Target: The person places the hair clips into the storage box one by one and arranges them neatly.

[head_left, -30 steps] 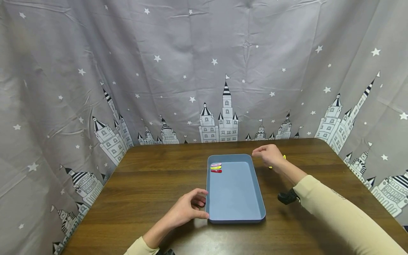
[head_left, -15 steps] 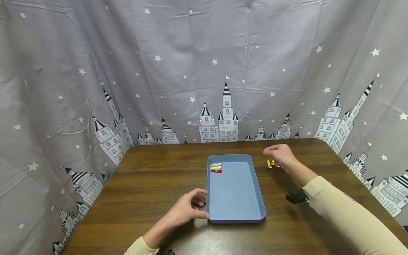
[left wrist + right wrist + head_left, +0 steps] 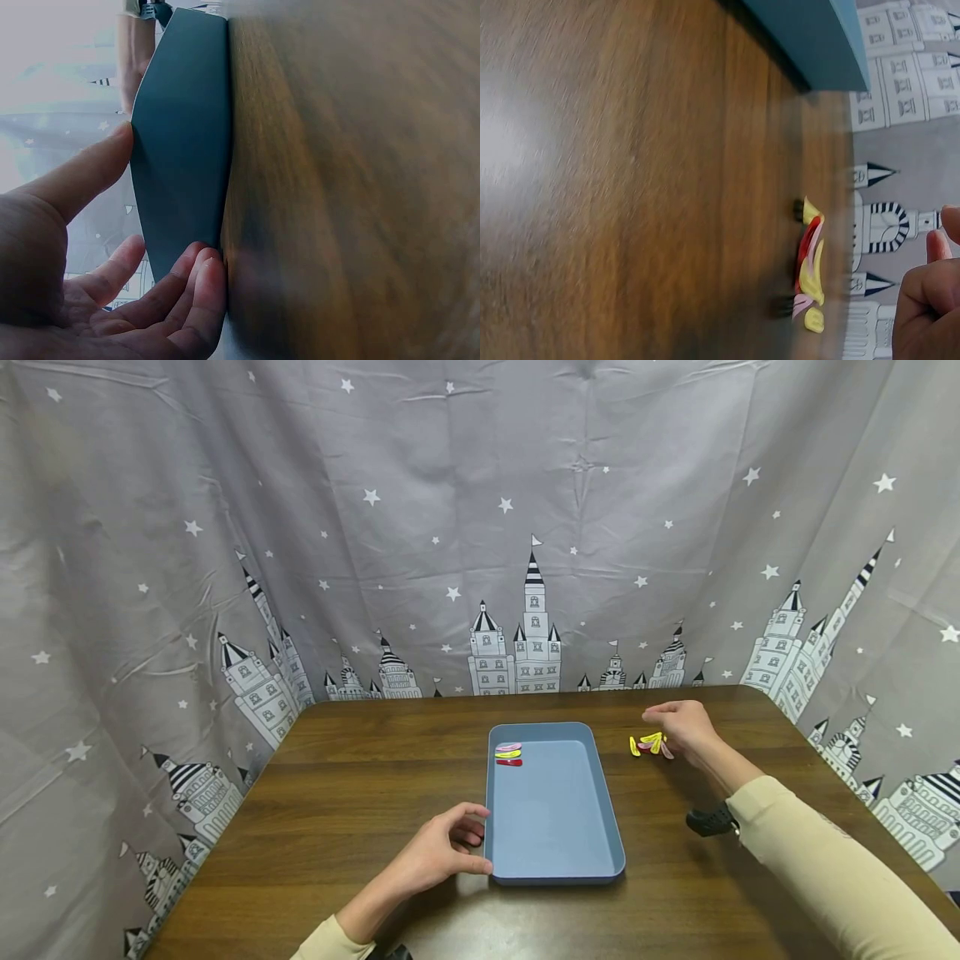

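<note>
A blue-grey rectangular tray (image 3: 555, 814) lies on the wooden table. Inside its far left corner are three hair clips in a column: a pink hair clip (image 3: 507, 747), a yellow hair clip (image 3: 507, 755) and a red hair clip (image 3: 509, 763). My left hand (image 3: 438, 852) rests against the tray's left wall, thumb and fingers spread along it; the left wrist view shows the fingertips (image 3: 210, 281) low on the outer side. Right of the tray lies a small pile of yellow, red and pink hair clips (image 3: 651, 745). Above it hovers my right hand (image 3: 682, 722), fingers loosely bent, nothing visible in them.
A grey curtain (image 3: 420, 568) printed with castles and stars hangs behind the table's far edge. Dark wood tabletop (image 3: 375, 777) surrounds the tray. A black strap (image 3: 711, 822) is at the right wrist.
My right hand has moved right, from beside the tray's far right corner to over the pile, uncovering more hair clips. The left hand and the tray have stayed put.
</note>
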The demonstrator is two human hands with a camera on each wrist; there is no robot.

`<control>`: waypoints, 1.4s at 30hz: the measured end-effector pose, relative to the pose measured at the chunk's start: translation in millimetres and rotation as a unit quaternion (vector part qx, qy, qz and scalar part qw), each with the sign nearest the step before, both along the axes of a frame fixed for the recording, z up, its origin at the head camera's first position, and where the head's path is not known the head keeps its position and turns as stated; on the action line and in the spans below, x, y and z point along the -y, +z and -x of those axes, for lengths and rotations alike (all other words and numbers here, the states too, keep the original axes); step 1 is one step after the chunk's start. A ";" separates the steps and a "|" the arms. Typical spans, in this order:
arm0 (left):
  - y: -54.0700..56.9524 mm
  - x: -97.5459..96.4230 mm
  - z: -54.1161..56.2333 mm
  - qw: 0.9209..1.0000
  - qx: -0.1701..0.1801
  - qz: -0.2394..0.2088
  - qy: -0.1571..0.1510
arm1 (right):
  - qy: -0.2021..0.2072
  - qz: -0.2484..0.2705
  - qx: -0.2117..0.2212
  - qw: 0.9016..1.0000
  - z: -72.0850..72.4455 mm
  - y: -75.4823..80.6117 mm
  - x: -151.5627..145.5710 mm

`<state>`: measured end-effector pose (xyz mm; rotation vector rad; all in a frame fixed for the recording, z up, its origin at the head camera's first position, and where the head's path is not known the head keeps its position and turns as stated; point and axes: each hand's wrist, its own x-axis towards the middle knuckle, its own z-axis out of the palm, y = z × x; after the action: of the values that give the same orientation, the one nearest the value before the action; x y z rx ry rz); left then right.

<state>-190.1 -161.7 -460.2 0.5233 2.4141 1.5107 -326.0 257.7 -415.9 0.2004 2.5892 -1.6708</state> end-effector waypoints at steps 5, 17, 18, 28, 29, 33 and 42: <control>0.5 0.2 -0.4 1.000 0.000 0.001 0.000 | -0.014 0.012 -0.003 1.000 -0.1 -6.3 -8.3; 1.0 0.3 -1.5 1.000 0.005 -0.005 0.000 | -0.045 0.013 -0.010 0.999 2.4 -24.4 -26.8; 0.8 0.2 -1.4 1.000 0.005 -0.005 0.001 | -0.047 0.008 -0.009 0.999 2.7 -25.6 -27.8; 3.4 0.6 -0.7 1.000 0.011 -0.003 -0.004 | -0.083 -0.009 0.008 0.996 5.0 -36.2 -35.8; 3.4 0.7 -0.9 1.000 0.010 -0.002 -0.005 | -0.088 -0.011 0.010 0.996 5.8 -37.6 -36.3; 3.4 1.0 -1.4 1.000 0.007 0.000 -0.005 | -0.091 -0.020 0.011 0.996 8.1 -42.4 -37.7; 3.3 1.4 -0.9 1.000 0.011 0.001 -0.005 | -0.101 -0.039 0.016 0.994 11.0 -52.9 -38.2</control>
<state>-189.3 -163.1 -456.9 0.5133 2.3922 1.5032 -337.0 295.9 -468.7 0.5056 2.6913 -1.6097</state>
